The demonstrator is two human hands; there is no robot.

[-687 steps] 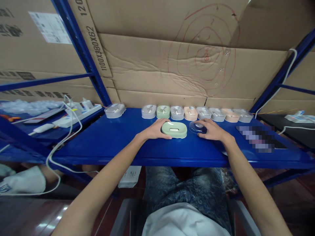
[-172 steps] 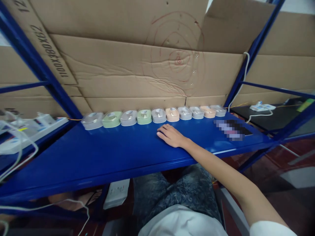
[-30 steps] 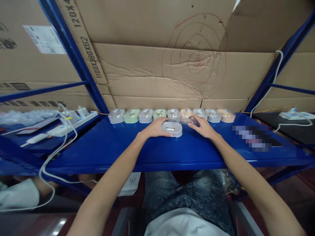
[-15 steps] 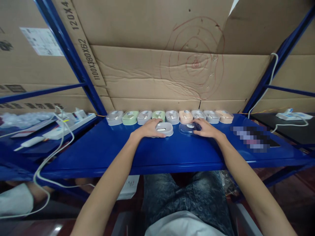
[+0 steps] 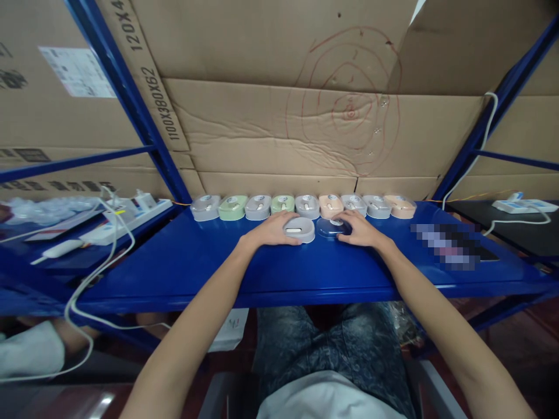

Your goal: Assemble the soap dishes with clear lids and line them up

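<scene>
My left hand point(image 5: 276, 229) grips a grey oval box point(image 5: 308, 231) by its left side, fingers behind and thumb in front. The box rests on the blue shelf without a cover, and a small white piece point(image 5: 293, 231) shows in its middle. Just to the right, my right hand point(image 5: 361, 229) is closed around the right end of a clear plastic lid point(image 5: 325, 228). A round label is on the lid near my fingers. The lid is low at the shelf surface, close beside the box; whether it touches the shelf I cannot tell.
Several lidded boxes in grey, green point(image 5: 233, 208) and peach point(image 5: 400, 206) line the back of the blue shelf point(image 5: 305, 279) against a cardboard wall point(image 5: 262, 128). A blurred dark item point(image 5: 449, 247) lies at right. White cables point(image 5: 98, 270) and a power strip point(image 5: 126, 221) are at left.
My left hand has slid the grey box to the right. My right hand and the clear lid have moved slightly left, so the gap between box and lid is smaller.
</scene>
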